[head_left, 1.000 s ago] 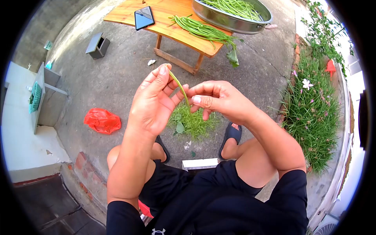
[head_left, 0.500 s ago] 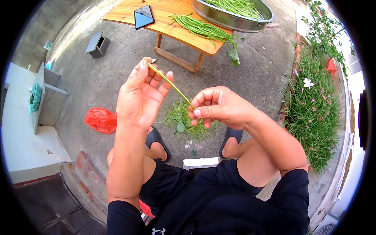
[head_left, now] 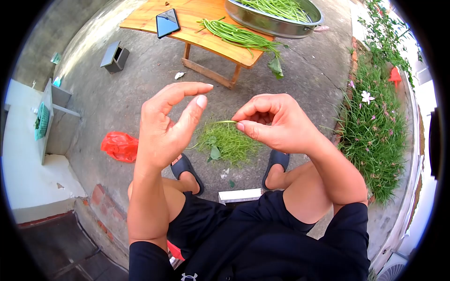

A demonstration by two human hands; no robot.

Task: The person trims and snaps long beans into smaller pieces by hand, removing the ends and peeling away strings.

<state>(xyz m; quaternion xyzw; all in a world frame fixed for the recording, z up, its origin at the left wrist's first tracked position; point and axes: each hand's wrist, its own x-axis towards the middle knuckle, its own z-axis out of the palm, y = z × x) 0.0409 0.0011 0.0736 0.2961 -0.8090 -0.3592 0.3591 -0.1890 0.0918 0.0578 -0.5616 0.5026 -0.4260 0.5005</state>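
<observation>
My left hand [head_left: 171, 122] is raised with thumb and fingers apart, and nothing shows between them. To its right, my right hand [head_left: 276, 122] pinches a green stem [head_left: 226, 122] between thumb and forefinger; a short piece of it sticks out to the left. Under the hands, a pile of thin green trimmings [head_left: 229, 144] with a few leaves lies on the concrete. Farther off, a bundle of long green stems [head_left: 236, 35] rests on the wooden table [head_left: 197, 40], its leafy end hanging over the edge. More stems [head_left: 281, 9] fill a round metal pan [head_left: 276, 23].
A phone [head_left: 168, 23] lies on the table. A red plastic bag [head_left: 120, 146] and a grey box [head_left: 114, 57] are on the ground at the left. A flower bed [head_left: 375, 126] runs along the right. Slippered feet flank the trimmings.
The stem stretched between both hands has left my left hand, whose thumb and fingers have opened. My right hand has moved slightly up and right, still holding a stem.
</observation>
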